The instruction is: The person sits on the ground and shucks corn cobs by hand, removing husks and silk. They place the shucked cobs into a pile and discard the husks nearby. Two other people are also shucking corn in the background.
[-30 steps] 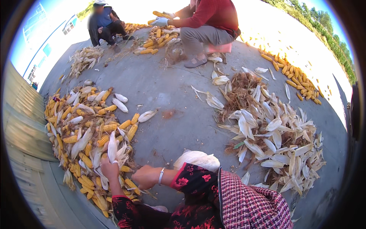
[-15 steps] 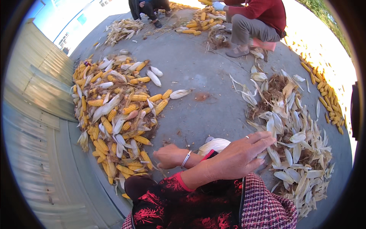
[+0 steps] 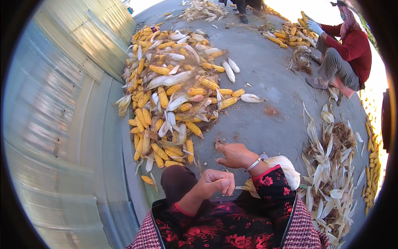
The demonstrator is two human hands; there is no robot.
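My left hand (image 3: 214, 182) is curled into a fist above my lap, thumb laid over the fingers. Beside it lie a thin pale strip and a piece of dry husk (image 3: 250, 188); whether the fist grips either is unclear. My right hand (image 3: 238, 156), with a silver bracelet (image 3: 252, 164) at the wrist, reaches leftward over the ground, thumb apart from the fingers, nothing visible in it. Nearest to it on the left is a heap of corn cobs (image 3: 163, 93), yellow ones mixed with some still in pale husks. A pale, rounded husk-like thing (image 3: 287, 169) rests by my right sleeve.
Loose husks (image 3: 327, 174) form a pile on the right, with a row of yellow cobs (image 3: 373, 166) beyond. A corrugated wall (image 3: 54, 124) borders the left. At the upper right a person in red (image 3: 348, 54) sits by another cob pile (image 3: 292, 35); another person's legs show at the top.
My view has swung, shifting the heap right and the wall further in. My left hand has come back from beside the husk pile and closed over my lap; my crossed arms have parted.
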